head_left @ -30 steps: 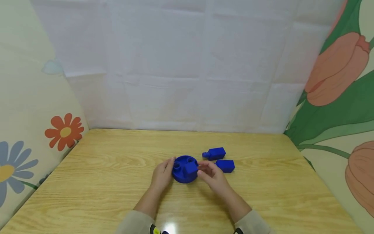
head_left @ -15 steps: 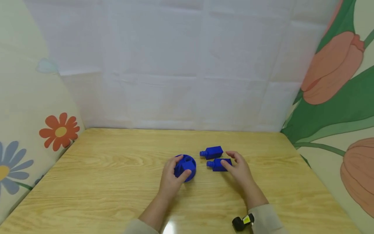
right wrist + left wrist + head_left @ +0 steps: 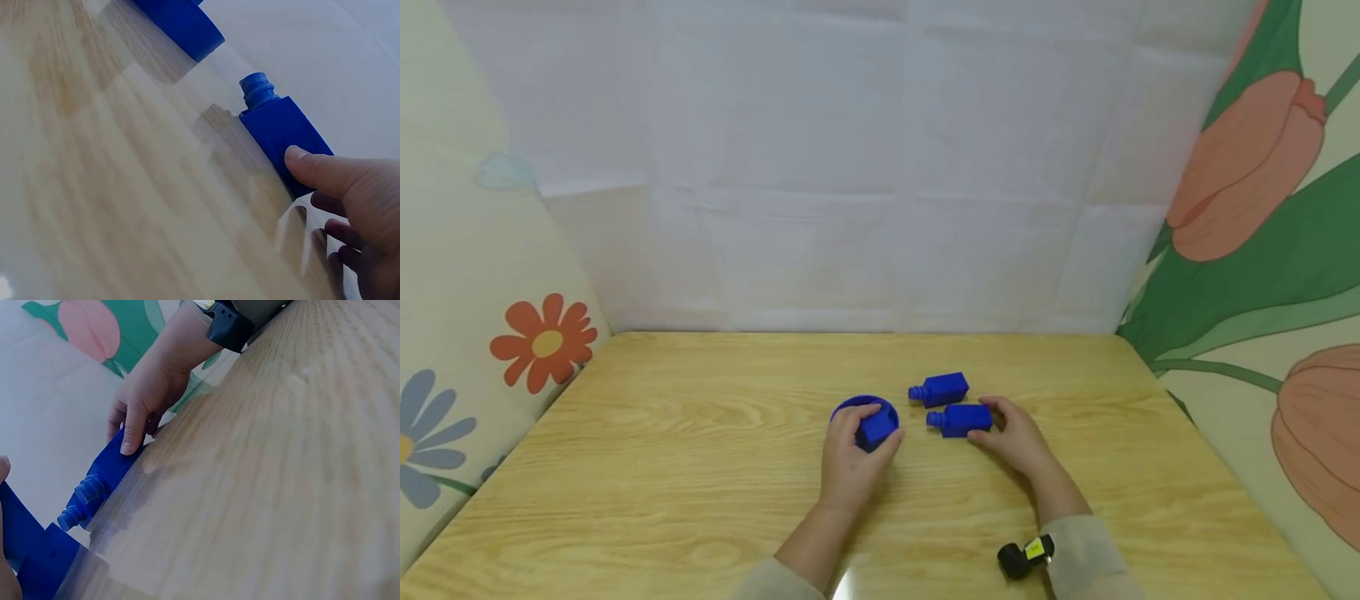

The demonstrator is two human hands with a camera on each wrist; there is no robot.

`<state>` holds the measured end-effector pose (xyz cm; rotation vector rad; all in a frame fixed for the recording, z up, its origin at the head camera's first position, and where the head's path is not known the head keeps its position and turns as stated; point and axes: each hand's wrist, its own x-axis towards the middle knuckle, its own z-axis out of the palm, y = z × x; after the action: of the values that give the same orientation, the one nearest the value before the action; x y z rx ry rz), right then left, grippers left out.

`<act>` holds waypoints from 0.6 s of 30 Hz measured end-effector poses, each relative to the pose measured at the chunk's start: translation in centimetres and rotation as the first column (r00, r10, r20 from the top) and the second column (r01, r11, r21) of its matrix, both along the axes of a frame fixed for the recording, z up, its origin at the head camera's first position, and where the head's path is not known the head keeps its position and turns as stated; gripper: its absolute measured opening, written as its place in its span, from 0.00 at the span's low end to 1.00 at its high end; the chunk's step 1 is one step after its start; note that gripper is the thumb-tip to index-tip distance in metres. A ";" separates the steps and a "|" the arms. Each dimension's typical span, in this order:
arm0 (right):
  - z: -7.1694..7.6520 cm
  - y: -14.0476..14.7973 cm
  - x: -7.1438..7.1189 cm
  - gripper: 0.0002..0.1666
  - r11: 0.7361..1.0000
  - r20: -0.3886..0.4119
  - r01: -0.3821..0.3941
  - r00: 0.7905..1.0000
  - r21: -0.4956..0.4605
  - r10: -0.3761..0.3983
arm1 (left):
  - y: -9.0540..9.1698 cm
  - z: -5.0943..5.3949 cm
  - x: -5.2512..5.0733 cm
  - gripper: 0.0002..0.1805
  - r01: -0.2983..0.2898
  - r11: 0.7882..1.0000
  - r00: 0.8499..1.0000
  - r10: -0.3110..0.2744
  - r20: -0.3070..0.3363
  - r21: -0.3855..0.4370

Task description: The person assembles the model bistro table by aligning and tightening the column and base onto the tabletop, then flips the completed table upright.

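Observation:
On the table lies a round blue dish-like base (image 3: 889, 410), partly covered by my left hand (image 3: 850, 467). That hand's thumb and fingers pinch a blue square block (image 3: 877, 427) standing in the base; its lower end is hidden. To the right, my right hand (image 3: 1018, 442) grips the near-right end of a lying blue block with a ridged, screw-like neck (image 3: 964, 421). In the right wrist view the thumb presses on the side of this block (image 3: 281, 131), its neck pointing toward the base (image 3: 181, 28). A second necked block (image 3: 943, 389) lies just behind it.
The wooden table (image 3: 700, 467) reaches back to a white cloth backdrop (image 3: 790, 167). Flower-printed panels (image 3: 1247, 167) stand at both sides. A black wrist device (image 3: 1026, 557) sits by the right sleeve.
The right hand has left the base and moved right to the nearer necked block, closing on its end. The left hand has shifted from the base's left rim onto the block standing in it.

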<state>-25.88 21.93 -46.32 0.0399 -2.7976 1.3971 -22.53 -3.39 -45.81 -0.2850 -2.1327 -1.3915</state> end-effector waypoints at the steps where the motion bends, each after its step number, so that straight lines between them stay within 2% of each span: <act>1: 0.0 0.0 0.0 0.35 1.000 -0.002 0.002 1.000 0.001 -0.002 | 0.0 0.0 0.0 0.22 0.008 1.000 1.000 -0.008 0.015 0.014; 4: -0.1 0.0 0.0 0.32 1.000 -0.005 0.004 1.000 0.005 -0.004 | -0.2 0.1 0.0 0.24 0.040 0.996 0.992 -0.049 0.112 0.085; 7: -0.1 -0.1 0.1 0.30 1.000 -0.008 0.010 1.000 0.006 -0.010 | -0.7 0.0 -0.1 0.26 0.060 0.988 0.971 -0.091 0.221 0.145; 9: -0.1 -0.2 0.2 0.29 1.000 -0.003 0.019 1.000 -0.003 -0.019 | -1.2 0.0 -0.1 0.26 0.076 0.982 0.957 -0.121 0.263 0.175; 14: 0.3 -0.4 0.3 0.29 0.994 0.030 0.038 0.999 -0.100 -0.035 | -2.7 0.4 -0.3 0.26 0.143 0.965 0.941 -0.201 0.272 0.220; 18: 0.8 -0.7 0.3 0.29 0.968 0.026 0.055 0.998 -0.247 -0.050 | -3.9 0.6 -0.5 0.26 0.177 0.955 0.938 -0.237 0.253 0.237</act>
<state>-25.57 21.23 -45.51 -0.0503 -2.5947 1.7290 -23.05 -7.28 -45.22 -0.2480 -2.2001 -1.8637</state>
